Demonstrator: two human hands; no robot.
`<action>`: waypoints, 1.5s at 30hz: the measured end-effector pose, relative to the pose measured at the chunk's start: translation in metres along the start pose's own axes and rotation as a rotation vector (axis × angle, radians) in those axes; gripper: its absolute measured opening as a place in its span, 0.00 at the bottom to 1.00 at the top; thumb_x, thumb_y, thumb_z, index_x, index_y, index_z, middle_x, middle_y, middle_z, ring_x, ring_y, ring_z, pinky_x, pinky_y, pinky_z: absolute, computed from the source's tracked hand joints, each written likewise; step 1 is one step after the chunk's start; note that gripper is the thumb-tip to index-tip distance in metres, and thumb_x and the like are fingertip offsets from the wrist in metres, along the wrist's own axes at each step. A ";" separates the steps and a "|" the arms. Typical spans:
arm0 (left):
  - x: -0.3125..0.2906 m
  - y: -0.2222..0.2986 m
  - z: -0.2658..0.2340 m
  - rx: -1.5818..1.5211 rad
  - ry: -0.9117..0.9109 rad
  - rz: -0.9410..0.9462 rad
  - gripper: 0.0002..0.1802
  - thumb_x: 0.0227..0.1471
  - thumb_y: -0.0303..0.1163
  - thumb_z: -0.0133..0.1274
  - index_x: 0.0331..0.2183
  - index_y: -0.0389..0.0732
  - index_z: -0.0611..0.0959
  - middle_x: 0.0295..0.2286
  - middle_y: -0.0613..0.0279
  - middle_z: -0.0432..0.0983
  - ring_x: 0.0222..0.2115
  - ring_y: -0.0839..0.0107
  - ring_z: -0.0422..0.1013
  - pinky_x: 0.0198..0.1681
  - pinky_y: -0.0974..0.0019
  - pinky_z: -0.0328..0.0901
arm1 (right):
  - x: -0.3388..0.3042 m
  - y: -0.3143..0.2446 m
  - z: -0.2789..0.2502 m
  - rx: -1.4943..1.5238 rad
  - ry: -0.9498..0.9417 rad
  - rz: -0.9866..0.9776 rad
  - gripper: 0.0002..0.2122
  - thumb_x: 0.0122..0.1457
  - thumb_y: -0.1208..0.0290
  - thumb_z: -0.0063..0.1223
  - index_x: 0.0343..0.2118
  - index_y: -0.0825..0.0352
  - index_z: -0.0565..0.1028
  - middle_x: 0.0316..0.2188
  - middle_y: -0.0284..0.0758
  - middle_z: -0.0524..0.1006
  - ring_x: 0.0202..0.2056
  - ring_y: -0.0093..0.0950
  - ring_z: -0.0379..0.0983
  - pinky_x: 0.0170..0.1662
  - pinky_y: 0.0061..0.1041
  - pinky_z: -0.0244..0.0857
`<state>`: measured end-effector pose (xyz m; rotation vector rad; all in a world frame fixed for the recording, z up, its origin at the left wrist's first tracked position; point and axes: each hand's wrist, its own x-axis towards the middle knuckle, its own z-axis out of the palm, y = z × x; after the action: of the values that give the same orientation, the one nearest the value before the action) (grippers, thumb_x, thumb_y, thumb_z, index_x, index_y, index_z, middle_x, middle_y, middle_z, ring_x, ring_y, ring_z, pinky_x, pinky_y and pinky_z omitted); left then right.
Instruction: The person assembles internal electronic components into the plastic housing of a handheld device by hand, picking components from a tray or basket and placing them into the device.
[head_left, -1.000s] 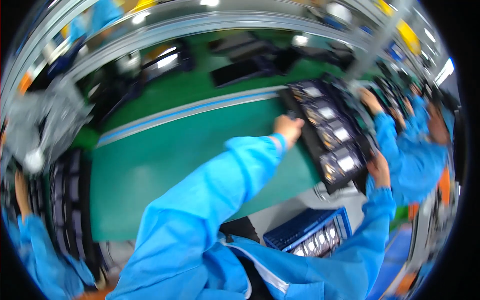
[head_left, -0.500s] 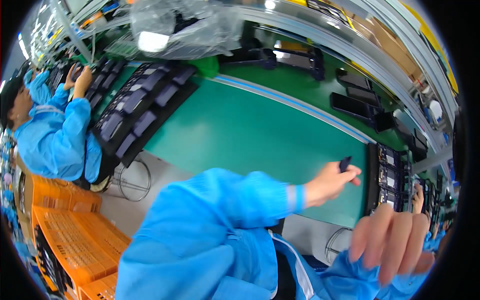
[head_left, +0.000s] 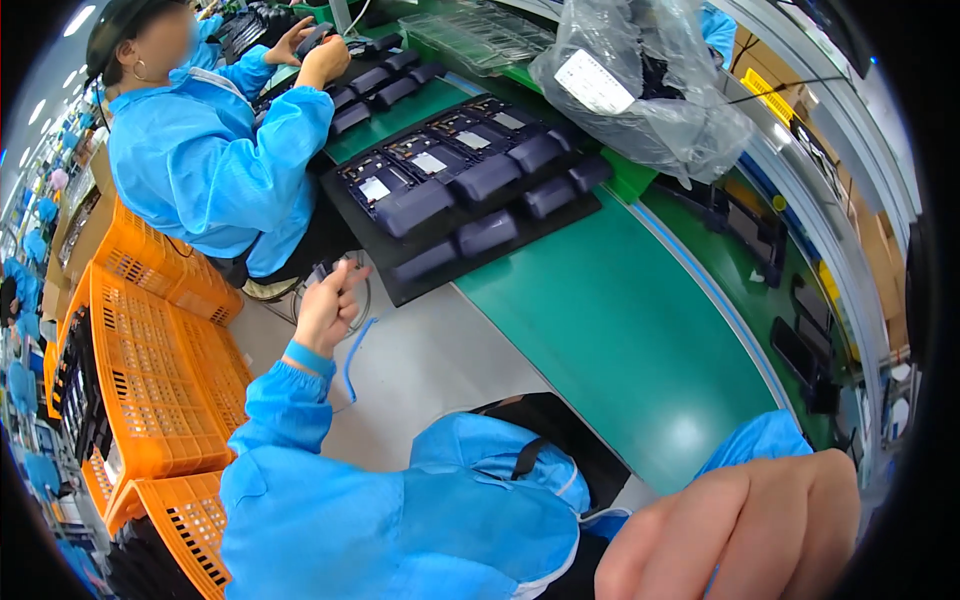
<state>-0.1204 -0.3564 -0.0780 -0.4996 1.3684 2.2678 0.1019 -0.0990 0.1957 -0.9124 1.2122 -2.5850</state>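
Note:
My left hand (head_left: 328,308) is raised over the floor at the left, its fingers curled round a small dark piece (head_left: 321,271) whose kind I cannot make out. Just beyond it lies a black mat (head_left: 410,285) with rows of dark purple device housings (head_left: 487,232). Some housings are fitted with boards and white labels. Very near the camera at the lower right, my right hand (head_left: 735,530) is closed, fingers bent and pressed together. Its fingertips are out of sight, so what it may hold is hidden.
A co-worker (head_left: 215,150) in blue handles a dark part at the far left. Orange crates (head_left: 150,370) stand at the left. The green bench (head_left: 600,320) runs diagonally, with a metal rail and dark devices (head_left: 800,345) beyond. A clear plastic bag (head_left: 650,90) hangs over the far end.
The view has swung left. My left hand has moved from over the green bench to beside the mat, with the dark piece still in it. My right hand looks larger and lower.

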 end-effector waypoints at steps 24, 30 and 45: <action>-0.024 0.000 0.018 0.294 -0.289 -0.197 0.04 0.48 0.20 0.42 0.26 0.39 0.70 0.12 0.71 0.56 0.10 0.83 0.50 0.10 0.76 0.44 | -0.067 0.122 -0.213 0.074 1.233 0.356 0.28 0.58 0.78 0.38 0.57 0.79 0.40 0.56 0.56 0.49 0.55 0.49 0.53 0.56 0.41 0.52; -0.077 -0.020 0.034 0.326 -0.375 -0.299 0.06 0.48 0.18 0.38 0.25 0.37 0.70 0.11 0.71 0.55 0.10 0.83 0.49 0.10 0.77 0.44 | -0.077 0.130 -0.205 0.025 1.201 0.395 0.28 0.56 0.79 0.42 0.55 0.79 0.43 0.52 0.55 0.55 0.49 0.46 0.61 0.52 0.41 0.57; -0.204 -0.135 0.071 0.452 -0.583 -0.561 0.03 0.50 0.22 0.43 0.26 0.39 0.70 0.11 0.70 0.56 0.10 0.82 0.50 0.11 0.74 0.44 | -0.243 0.082 -0.124 -0.379 1.538 0.439 0.08 0.51 0.81 0.48 0.36 0.72 0.68 0.29 0.37 0.72 0.27 0.28 0.71 0.31 0.31 0.69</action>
<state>0.1179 -0.2755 -0.0399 -0.0384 1.1848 1.4314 0.2156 0.0166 -0.0386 1.5202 1.7887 -2.4071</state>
